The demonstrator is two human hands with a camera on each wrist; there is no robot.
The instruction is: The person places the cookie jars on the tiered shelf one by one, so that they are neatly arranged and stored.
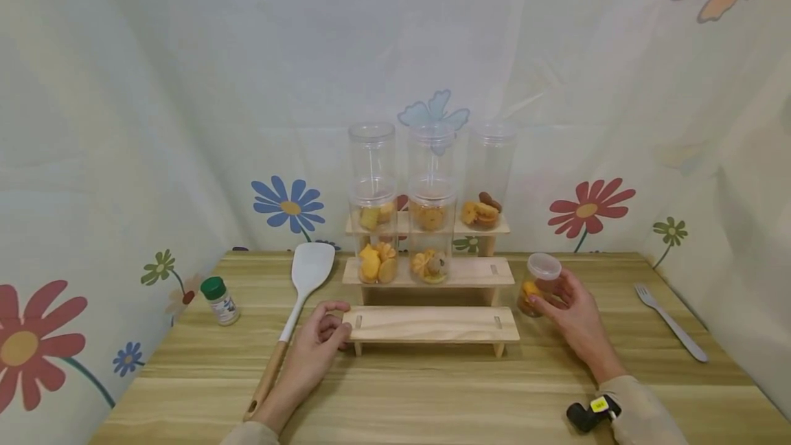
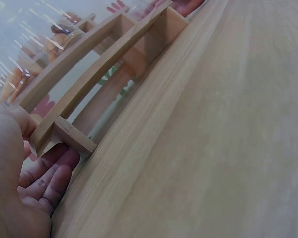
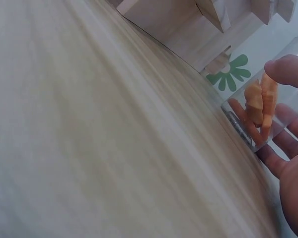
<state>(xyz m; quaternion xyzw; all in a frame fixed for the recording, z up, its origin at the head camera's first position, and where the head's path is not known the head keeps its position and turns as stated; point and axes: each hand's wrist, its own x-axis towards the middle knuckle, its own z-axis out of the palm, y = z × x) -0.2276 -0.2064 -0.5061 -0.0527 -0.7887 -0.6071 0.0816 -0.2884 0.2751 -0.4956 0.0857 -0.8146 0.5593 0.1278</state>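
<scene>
My left hand grips the left end of a three-tier wooden display stand at its lowest step. In the left wrist view the thumb lies by the top board and the other fingers curl beneath, beside the leg. Right of the stand, my right hand holds a small clear jar with a lid and orange-yellow cookies inside; its base is at the tabletop. Three tall clear jars of cookies stand on the top tier, and two more jars on the middle one. The lowest step is bare.
Left of the stand lies a white spatula with a wooden handle, partly under my left forearm. A green-capped shaker bottle stands farther left. A fork lies at the right side of the table. A flowered cloth hangs behind.
</scene>
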